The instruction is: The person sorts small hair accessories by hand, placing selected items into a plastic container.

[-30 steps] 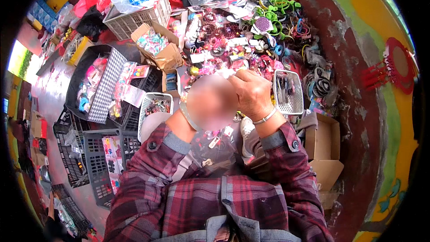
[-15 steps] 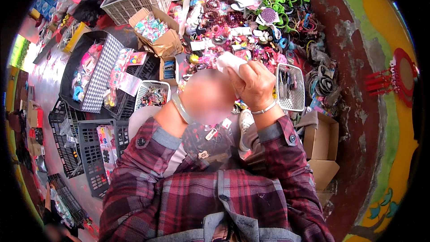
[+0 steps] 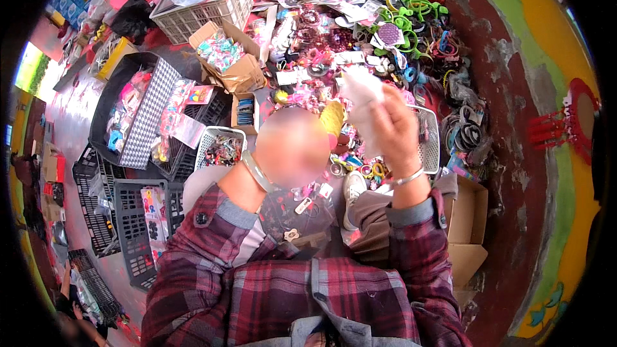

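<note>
Both forearms [image 3: 212, 226] extended forward, left hand [image 3: 292, 148] blurred, right hand [image 3: 397, 130] apart from it, fingers [image 3: 392, 99] curled

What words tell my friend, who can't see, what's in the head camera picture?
A person's right hand holds a white, crumpled-looking thing, while the left hand is blurred beside something yellow. Beyond them spreads a colourful pile of small accessories, with a brown cardboard box and a pale crate to its left.

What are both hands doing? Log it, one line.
left hand: blurred, grip unclear | right hand: holding thin crumpled white sheet | near right hand: white perforated plastic basket
</note>
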### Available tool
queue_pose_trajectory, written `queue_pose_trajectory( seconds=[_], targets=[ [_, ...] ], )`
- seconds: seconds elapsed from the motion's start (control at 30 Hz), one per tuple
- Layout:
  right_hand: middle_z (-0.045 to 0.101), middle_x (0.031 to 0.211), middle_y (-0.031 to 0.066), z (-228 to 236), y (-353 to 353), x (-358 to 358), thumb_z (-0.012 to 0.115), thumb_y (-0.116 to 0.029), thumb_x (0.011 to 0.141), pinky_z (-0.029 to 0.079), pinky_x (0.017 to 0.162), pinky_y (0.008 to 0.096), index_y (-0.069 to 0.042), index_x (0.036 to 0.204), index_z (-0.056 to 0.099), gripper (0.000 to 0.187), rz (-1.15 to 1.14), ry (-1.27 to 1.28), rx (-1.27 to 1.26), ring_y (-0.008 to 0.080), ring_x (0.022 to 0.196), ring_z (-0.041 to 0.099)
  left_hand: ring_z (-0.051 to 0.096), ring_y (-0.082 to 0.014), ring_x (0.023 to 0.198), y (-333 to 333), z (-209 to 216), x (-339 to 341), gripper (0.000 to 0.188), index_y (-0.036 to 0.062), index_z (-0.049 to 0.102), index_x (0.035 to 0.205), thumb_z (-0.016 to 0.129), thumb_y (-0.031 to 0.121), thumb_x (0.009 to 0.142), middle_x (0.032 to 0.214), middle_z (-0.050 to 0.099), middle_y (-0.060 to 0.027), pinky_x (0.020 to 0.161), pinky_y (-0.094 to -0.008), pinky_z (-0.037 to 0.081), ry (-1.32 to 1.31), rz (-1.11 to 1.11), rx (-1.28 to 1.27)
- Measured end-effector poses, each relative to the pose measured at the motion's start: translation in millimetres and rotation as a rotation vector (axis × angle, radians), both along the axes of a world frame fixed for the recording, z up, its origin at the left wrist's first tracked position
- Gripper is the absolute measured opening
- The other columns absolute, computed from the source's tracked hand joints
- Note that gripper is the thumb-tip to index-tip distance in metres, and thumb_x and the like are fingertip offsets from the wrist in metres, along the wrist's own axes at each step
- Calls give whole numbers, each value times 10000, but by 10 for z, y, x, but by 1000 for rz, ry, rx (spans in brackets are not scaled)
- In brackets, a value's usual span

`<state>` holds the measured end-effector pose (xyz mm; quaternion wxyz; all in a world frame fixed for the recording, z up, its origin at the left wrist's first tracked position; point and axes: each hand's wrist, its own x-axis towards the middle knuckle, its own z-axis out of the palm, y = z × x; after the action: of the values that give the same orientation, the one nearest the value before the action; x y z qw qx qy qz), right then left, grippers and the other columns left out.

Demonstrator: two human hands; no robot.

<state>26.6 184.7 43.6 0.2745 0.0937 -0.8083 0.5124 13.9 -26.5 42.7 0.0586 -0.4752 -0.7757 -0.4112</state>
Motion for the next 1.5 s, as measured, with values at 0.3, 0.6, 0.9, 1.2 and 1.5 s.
queue_pose_trajectory(
  seconds=[0.3,0.6,0.9,1.2,1.5],
  targets=[
    [563,850,102,30,-456,120,589,-154,781,472,688,395,-49,797,569,108,92,-7,455,306,827,554,576,-177,895,26,-141,39,278,28,535,1051,555,43,774,970,583,-75,756,-295,469,-979,-196,269],
    [570,592,99,-347,-232,-68,496,-242,884,401,431,334,-32,691,582,298,-95,-289,-40,209,472,520,552,-157,1005,76,-189,-23,449,-21,371,1248,519,18,826,1139,544,-120,769,-283,480,-1510,-414,261],
    [512,1183,86,-184,-269,66,528,-121,880,439,743,229,33,1068,582,249,274,-244,-221,107,922,528,529,-196,1060,36,-173,-39,429,-4,385,1247,521,80,849,1131,539,-124,908,-321,420,-1533,-286,573],
    [534,780,53,-279,-503,52,588,-118,837,428,644,258,-14,954,564,159,341,-341,-251,118,717,497,520,-139,1030,-28,-443,-94,330,-4,429,1219,452,80,900,1127,532,-73,888,-292,420,-1264,-193,306],
    [568,797,-20,-315,-510,-48,522,-151,899,393,564,187,-24,923,594,148,190,-465,-759,42,678,482,540,-119,912,49,-273,-38,345,4,403,1233,446,108,907,1028,558,-51,790,-249,443,-1284,-239,347]
  ],
)
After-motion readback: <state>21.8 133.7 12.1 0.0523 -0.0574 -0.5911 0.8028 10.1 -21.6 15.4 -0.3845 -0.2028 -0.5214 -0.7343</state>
